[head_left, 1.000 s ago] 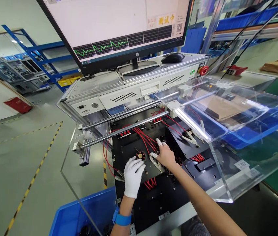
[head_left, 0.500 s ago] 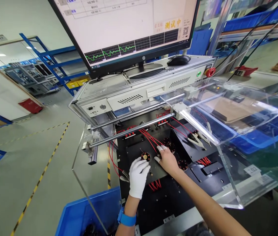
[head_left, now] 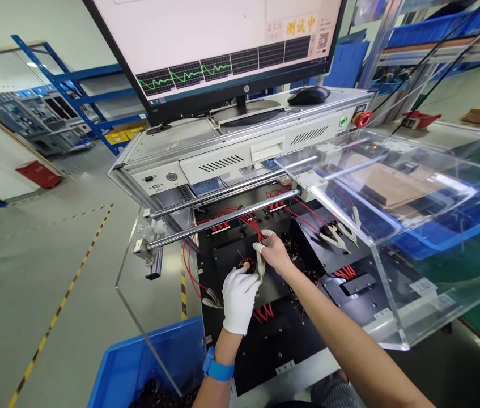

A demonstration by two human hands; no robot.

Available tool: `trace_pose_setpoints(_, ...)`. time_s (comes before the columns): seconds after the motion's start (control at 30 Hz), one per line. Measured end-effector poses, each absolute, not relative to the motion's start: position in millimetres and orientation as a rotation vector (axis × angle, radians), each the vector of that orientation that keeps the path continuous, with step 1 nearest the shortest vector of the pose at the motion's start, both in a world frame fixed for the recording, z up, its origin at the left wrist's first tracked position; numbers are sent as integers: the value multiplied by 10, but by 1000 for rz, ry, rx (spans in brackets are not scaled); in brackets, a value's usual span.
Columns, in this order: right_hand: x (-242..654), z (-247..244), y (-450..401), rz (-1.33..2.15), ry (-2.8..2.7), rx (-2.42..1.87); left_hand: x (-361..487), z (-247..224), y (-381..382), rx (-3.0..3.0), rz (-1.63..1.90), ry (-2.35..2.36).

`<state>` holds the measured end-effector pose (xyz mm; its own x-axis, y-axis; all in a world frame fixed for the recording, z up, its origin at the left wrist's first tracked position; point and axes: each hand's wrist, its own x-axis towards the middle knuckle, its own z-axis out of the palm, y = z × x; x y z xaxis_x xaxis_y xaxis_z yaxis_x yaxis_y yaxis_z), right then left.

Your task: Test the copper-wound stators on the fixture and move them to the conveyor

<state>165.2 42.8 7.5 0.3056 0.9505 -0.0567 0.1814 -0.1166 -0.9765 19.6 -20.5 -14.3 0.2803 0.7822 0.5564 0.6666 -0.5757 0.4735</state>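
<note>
My right hand (head_left: 274, 253), with white finger cots on some fingertips, pinches a pale test clip (head_left: 260, 265) fed by red wires (head_left: 253, 218). The clip points down toward my left hand (head_left: 238, 297), which wears a white glove. The gloved fingers are bent together beside a small wound stator (head_left: 247, 264) with a tan centre, lying on the black fixture plate (head_left: 228, 256). Whatever those fingertips grip is hidden. Other wound stators (head_left: 310, 277) lie right of and below my right hand, partly covered by it.
A clear acrylic cover (head_left: 386, 294) and metal rails (head_left: 222, 218) surround the fixture. More test clips (head_left: 335, 241) rest at the right, and a pair (head_left: 212, 299) at the left. A blue bin (head_left: 116, 368) holds dark parts. Above stands a monitor (head_left: 222, 51) showing green curves.
My right hand has lifted slightly and moved left, now with a test clip in it, close to my left fingers. My left hand stays beside the stator. The camera view has shifted slightly.
</note>
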Motion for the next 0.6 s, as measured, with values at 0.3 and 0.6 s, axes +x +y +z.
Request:
trace_pose_setpoints(0.3,1750,17,348,941,-1037,-1486,213,-145,-205,2213,1217,1380)
trace_pose_setpoints(0.6,2171,-396,-8,548,-1701,-1847,224,-178,-193,1984,1268,1404)
